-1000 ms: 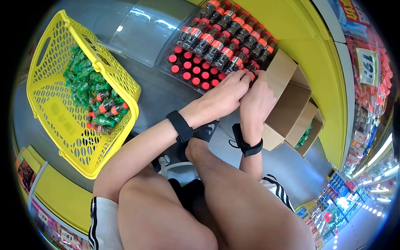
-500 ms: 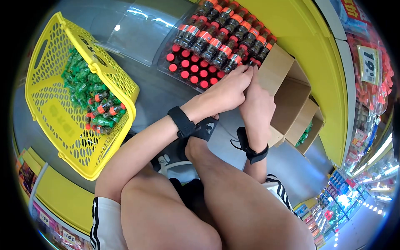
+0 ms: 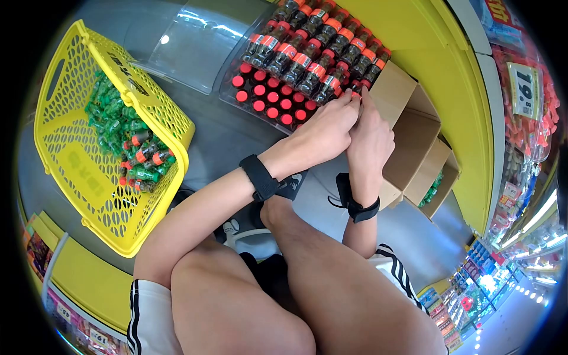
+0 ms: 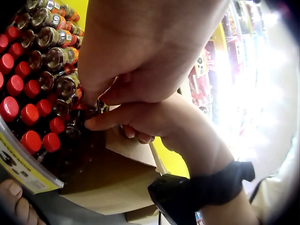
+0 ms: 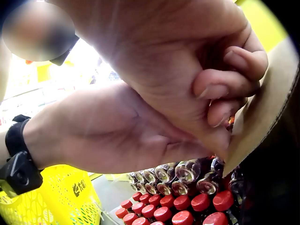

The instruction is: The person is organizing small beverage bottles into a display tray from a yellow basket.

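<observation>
Both hands meet at the right front corner of a clear bin (image 3: 226, 89) packed with small red-capped cola bottles (image 3: 322, 44). The fingertips of my left hand (image 3: 319, 131) and my right hand (image 3: 370, 142) close around one small cola bottle (image 3: 356, 95), whose red cap shows between them. Most of this bottle is hidden behind the fingers. In the left wrist view, a straight digit of the right hand reaches towards the dark bottles, with other fingers curled below. Bottles at the front stand upright, caps up; those behind lie in stacked rows.
Right of the bin, an open cardboard box (image 3: 405, 148) stands against the yellow shelf base (image 3: 467, 118). A second box (image 3: 448, 171) beside it holds green bottles. A yellow basket (image 3: 65, 139) with green and several dark bottles stands left. My knees are below the hands.
The hands stay together at the bin's right corner and draw slightly closer, the right index finger now straighter. The bin and basket sit slightly further left in the head view.
</observation>
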`<state>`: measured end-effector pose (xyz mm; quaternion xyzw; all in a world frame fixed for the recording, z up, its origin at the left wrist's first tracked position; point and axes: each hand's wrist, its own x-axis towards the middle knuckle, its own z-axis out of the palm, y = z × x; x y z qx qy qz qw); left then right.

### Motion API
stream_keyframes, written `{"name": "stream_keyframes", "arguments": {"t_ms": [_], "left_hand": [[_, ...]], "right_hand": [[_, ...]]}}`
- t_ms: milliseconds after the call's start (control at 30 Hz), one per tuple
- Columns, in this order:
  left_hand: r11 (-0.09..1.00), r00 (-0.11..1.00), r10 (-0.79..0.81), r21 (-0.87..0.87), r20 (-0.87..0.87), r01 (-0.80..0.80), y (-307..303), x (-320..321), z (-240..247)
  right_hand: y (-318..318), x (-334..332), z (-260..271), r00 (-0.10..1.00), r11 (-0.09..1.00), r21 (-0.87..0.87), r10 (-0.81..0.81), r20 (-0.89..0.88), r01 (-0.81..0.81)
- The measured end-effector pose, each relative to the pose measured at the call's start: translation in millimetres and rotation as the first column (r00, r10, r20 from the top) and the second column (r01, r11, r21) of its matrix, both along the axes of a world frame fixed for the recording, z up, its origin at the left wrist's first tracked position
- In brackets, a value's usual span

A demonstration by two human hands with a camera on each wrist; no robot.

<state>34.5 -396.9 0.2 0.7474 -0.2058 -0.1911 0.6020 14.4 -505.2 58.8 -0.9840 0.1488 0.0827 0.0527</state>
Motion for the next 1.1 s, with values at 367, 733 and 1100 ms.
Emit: {"name": "stream_keyframes", "arguments": {"t_ms": [367, 733, 1100], "left_hand": [[0.999, 0.999, 0.020, 0.048, 0.046, -0.022, 8, -3, 6], [0.984, 0.999, 0.021, 0.178, 0.038, -0.028, 4, -6, 11], [0.983, 0.998, 0.003, 0.185, 0.070, -0.016, 3, -4, 13]], "right_hand": [[-4, -14, 28, 0.999, 0.982, 0.188, -0.018, 0.035, 0.011], [-26, -30, 22, 0.989, 0.988, -0.049, -0.147, -0.022, 0.145], [-75, -36, 6, 0.913, 0.920, -0.218, -0.367, -0.181, 0.326]]}}
